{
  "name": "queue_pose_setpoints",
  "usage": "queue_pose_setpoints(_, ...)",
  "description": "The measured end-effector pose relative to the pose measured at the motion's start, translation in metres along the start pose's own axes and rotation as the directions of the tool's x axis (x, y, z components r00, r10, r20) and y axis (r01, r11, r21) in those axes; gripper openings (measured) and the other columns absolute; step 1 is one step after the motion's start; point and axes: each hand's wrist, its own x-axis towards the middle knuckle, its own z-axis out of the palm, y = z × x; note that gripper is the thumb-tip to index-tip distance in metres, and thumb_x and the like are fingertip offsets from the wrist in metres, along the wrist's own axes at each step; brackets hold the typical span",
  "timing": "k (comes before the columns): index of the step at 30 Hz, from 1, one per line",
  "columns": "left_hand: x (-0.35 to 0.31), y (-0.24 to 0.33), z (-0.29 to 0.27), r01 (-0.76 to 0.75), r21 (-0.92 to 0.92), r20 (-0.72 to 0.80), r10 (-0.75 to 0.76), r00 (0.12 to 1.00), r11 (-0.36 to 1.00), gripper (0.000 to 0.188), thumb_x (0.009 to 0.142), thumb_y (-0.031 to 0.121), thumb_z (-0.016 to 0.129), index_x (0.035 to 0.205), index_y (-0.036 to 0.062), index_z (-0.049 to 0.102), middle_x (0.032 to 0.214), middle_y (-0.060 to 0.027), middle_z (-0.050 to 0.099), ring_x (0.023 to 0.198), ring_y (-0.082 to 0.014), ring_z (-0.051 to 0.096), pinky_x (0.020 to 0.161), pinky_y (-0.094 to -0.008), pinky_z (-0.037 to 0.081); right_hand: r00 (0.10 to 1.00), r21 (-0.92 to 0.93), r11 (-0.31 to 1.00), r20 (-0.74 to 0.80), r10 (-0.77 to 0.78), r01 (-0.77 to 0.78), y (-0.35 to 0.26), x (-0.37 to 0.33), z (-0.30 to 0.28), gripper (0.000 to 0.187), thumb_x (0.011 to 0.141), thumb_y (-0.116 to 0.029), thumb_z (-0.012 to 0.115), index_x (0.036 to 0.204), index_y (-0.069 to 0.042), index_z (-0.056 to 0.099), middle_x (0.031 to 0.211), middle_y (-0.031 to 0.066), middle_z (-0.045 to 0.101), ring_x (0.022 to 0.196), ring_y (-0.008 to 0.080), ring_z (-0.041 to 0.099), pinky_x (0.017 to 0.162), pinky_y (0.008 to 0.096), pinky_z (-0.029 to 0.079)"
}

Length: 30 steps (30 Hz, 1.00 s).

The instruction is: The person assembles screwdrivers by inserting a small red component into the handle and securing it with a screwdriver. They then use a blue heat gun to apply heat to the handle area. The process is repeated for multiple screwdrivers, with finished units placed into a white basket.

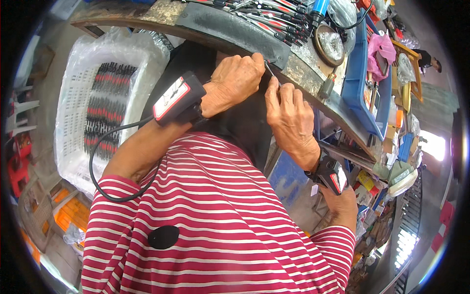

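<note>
Left hand [238,80], right hand [292,119] — a thin rod [269,69] between them

At the near edge of the workbench [299,71], the left hand [236,80] and right hand [292,117] partly hide 1 thin rod [270,68], too small to identify.

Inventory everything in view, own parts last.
bench: 1, brown, top
pad: 1, grey, bench edge
parts: many, red-black, bench
dish: 1, brown, bench
bin: 1, blue, bench right
bag: 1, pink, over bin
basket: 1, white, left
basket parts: many, red-black, inside
crate: 1+, orange, lower left
clutter: uncountable, mixed, right side
person: 1, dark clothes, upper right
slim piece: 1+, dark, between fingertips
wrist devices: 2, black, wrists
shirt: 1, red-white stripes, torso
left hand: 1, bare, bench edge
right hand: 1, bare, bench edge
</note>
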Motion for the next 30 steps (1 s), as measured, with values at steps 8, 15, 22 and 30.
queue_pose_setpoints(8,-0.002,-0.002,0.002,-0.021,-0.001,0.012,0.021,1.000,1.000,0.016,0.071,0.007,0.062,0.077,-0.0022,0.050,0.063,-0.0217,0.061,0.058,-0.0332,0.065,0.048,-0.0378,0.052,0.987,0.356,0.927,0.144,0.070,-0.118,0.005,0.005,-0.010,0.045,0.072,-0.002,0.059,0.116,0.002,0.054,0.085,0.0121,0.051,0.074,0.0245,0.055,0.059,0.0305,0.049)
queue_pose_setpoints(15,-0.004,-0.001,0.005,-0.002,-0.015,0.008,0.002,1.000,1.000,0.019,0.071,0.008,0.062,0.081,-0.0015,0.049,0.065,-0.0196,0.062,0.059,-0.0318,0.065,0.050,-0.0379,0.052,0.915,0.774,0.514,0.207,0.346,-0.369,0.003,0.011,-0.007,0.032,0.074,0.004,0.056,0.106,0.002,0.057,0.078,0.0224,0.058,0.068,0.0367,0.059,0.060,0.0398,0.049)
queue_pose_setpoints(22,-0.005,-0.002,0.007,-0.025,0.010,-0.037,0.026,0.999,1.000,0.016,0.075,0.010,0.062,0.081,0.0005,0.050,0.064,-0.0160,0.061,0.055,-0.0290,0.063,0.046,-0.0349,0.050,0.840,0.833,0.266,0.361,0.404,-0.486,0.005,0.014,-0.011,0.025,0.077,0.004,0.054,0.101,0.003,0.060,0.077,0.0239,0.060,0.066,0.0312,0.062,0.058,0.0354,0.047)
queue_pose_setpoints(30,-0.008,-0.003,0.009,-0.021,0.004,-0.054,0.021,0.998,1.000,0.021,0.067,0.005,0.064,0.081,-0.0001,0.050,0.065,-0.0160,0.062,0.057,-0.0288,0.065,0.048,-0.0343,0.051,0.680,0.763,-0.225,0.644,0.350,-0.606,0.009,0.018,-0.013,0.024,0.081,-0.002,0.055,0.103,0.009,0.059,0.066,0.0067,0.059,0.051,0.0092,0.049,0.049,0.0261,0.041)
